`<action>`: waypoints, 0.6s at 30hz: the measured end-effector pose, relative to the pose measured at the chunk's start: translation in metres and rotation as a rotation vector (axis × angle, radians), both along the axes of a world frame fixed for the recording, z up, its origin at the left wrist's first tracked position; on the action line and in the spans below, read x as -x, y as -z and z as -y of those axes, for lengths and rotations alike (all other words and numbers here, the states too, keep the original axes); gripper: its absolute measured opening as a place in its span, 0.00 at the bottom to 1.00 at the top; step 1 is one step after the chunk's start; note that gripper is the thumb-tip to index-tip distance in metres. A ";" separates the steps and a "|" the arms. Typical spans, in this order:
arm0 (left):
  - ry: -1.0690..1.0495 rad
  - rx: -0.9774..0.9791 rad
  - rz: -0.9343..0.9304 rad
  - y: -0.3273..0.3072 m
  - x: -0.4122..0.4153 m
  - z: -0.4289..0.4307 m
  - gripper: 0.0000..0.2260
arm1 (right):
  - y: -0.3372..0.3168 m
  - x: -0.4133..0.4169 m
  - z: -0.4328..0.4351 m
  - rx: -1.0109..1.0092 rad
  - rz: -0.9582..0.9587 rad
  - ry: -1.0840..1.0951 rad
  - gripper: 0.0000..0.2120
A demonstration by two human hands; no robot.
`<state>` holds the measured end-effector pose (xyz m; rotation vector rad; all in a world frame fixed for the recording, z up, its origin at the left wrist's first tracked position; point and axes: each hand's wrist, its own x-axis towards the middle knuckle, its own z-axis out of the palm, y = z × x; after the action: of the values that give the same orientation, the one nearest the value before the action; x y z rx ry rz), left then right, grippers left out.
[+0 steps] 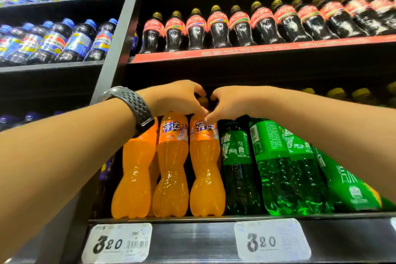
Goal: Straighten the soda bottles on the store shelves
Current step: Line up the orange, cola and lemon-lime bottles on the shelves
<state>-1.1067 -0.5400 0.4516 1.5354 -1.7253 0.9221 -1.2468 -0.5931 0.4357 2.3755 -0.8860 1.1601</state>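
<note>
both hands at the top of one orange soda bottle on the lower shelf.
the left hand [177, 98], watch [137, 105] on its wrist, and the right hand [227, 103] curl round the neck of the orange soda bottle [206, 167], which stands upright at the front of the shelf [192, 240]. two more orange bottles [170, 167] stand just left of it, green bottles [276, 178] just right with labels turned differently, cola bottles [218, 28] above, price tags [116, 242] below.
</note>
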 end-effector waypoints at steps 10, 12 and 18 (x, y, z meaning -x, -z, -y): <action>-0.027 0.071 0.050 0.004 0.002 0.009 0.31 | 0.006 0.002 0.003 0.002 -0.001 -0.084 0.30; -0.054 0.068 0.050 0.002 -0.001 0.010 0.32 | 0.002 0.015 0.002 0.064 0.047 -0.095 0.24; -0.050 0.050 0.005 -0.002 -0.005 0.010 0.30 | -0.015 0.066 0.003 0.307 0.101 0.072 0.10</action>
<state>-1.1014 -0.5499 0.4538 1.5511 -1.6619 0.9872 -1.3126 -0.5964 0.4512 2.0392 -0.7565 1.2944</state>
